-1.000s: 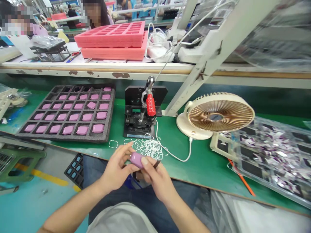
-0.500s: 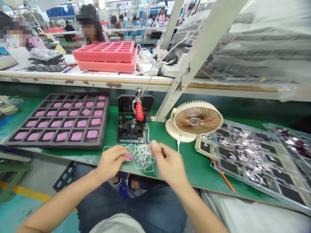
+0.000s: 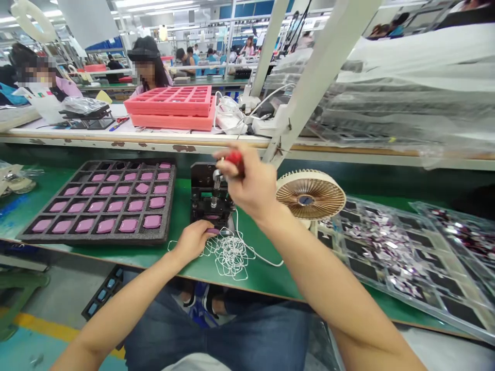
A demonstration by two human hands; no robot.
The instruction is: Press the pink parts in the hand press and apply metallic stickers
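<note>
Right hand (image 3: 251, 180) now on red handle (image 3: 234, 157)

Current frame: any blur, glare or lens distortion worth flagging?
Head view: right hand smeared by motion blur around the red handle; head view: left hand noticeably crisper; head view: bright glints on the shiny pieces, ceiling lights near white; head view: wide-lens stretch toward the edges.
</note>
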